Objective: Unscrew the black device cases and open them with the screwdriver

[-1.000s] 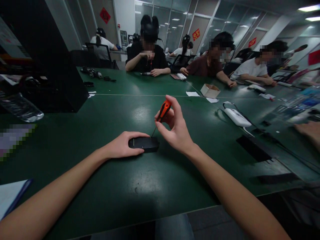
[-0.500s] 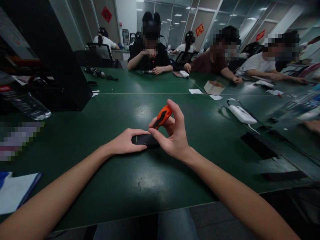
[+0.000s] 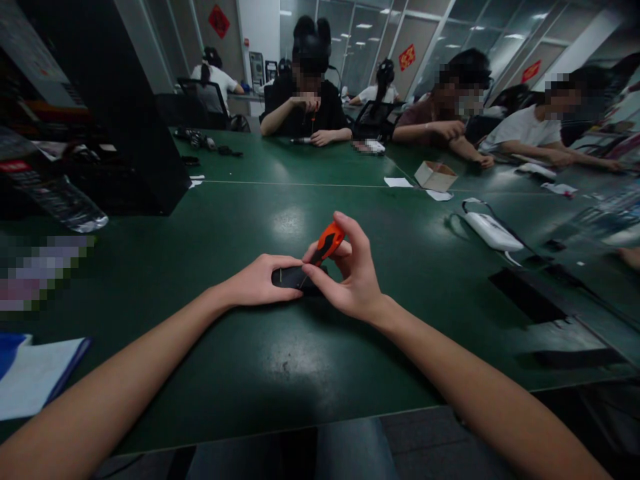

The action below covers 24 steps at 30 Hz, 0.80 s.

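A small black oblong object (image 3: 289, 276) lies on the green table (image 3: 240, 360) in front of me. My left hand (image 3: 263, 280) grips its left end, thumb on the near side and fingers on the far side. My right hand (image 3: 353, 270) holds an orange and black screwdriver (image 3: 327, 243) tilted over the object. The forefinger rests on the handle's top, while the thumb and other fingers pinch its lower part. The thin shaft slants down to the object's upper face. The right end of the object is partly behind my right hand.
A plastic bottle (image 3: 75, 203) and black cabinet (image 3: 145, 147) stand left, a booklet (image 3: 45, 377) nearer. On the right are a white device with a cable (image 3: 493, 231), a black slab (image 3: 525, 295) and an open box (image 3: 435, 176). Several people sit beyond.
The view has shifted slightly. The screwdriver's handle sits a little lower over the black object, still in my right hand. Across the table, a person in dark red has raised a hand.
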### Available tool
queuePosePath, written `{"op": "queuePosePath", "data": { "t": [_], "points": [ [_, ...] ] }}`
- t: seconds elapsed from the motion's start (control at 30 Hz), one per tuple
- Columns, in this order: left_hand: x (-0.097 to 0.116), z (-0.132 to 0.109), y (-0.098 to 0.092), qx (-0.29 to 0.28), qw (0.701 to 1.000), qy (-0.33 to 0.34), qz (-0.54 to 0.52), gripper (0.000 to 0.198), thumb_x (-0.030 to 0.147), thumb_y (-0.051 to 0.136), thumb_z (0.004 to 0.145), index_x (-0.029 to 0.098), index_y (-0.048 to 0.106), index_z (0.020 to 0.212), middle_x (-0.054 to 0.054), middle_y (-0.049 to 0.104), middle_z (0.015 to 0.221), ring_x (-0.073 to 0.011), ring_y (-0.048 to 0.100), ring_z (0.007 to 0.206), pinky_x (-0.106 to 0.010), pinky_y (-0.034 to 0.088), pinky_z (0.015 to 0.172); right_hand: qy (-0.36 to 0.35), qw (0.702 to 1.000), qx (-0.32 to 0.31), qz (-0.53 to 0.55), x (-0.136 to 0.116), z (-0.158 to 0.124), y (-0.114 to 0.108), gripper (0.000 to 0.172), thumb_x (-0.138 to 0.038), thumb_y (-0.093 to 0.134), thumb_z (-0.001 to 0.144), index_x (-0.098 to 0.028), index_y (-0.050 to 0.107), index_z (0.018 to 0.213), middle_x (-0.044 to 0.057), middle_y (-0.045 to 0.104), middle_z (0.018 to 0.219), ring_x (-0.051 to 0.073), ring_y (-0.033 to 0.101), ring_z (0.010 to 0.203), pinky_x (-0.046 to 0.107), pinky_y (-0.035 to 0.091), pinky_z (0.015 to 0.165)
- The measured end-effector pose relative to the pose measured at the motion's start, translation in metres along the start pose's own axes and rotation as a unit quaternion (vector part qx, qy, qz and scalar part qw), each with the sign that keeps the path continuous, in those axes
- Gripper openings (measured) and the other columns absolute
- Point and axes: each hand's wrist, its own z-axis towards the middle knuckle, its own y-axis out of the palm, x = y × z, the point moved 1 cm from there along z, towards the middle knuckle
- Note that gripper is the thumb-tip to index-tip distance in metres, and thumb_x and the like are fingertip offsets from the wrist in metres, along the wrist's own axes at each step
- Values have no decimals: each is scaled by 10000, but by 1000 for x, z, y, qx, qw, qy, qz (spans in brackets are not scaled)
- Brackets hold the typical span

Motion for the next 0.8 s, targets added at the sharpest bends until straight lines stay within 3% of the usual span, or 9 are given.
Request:
{"op": "queuePosePath", "data": {
  "t": [0.17, 0.4, 0.8],
  "points": [
    [3, 0, 0, -9, 1000, 6, -23, 403, 317, 735, 847, 180, 704, 1225, -67, 744, 1141, -247, 684, 1004, -346, 503, 904, 2, 998, 63, -18, -1, 0, -2, 720, -345, 602, 961, -396, 151, 1520, 44, 643, 1039, 218, 700, 875, 472, 638, 852],
    [5, -1, 0, -4, 1000, 6, -28, 372, 305, 722, 840, 178, 721, 1190, -52, 747, 1078, -225, 681, 934, -314, 497, 845, 37, 999, 36, -10, -2, 1, -2, 712, -464, 593, 958, -393, 136, 1499, 35, 638, 986, 234, 700, 875, 502, 629, 872],
    [0, -1, 2, -4, 999, 9, -41, 408, 317, 714, 850, 179, 708, 1234, -59, 751, 1092, -238, 679, 953, -330, 503, 856, 6, 999, 35, -14, 2, -3, -1, 733, -433, 596, 957, -408, 111, 1506, 39, 630, 990, 234, 687, 831, 488, 627, 814]
  ]
}}
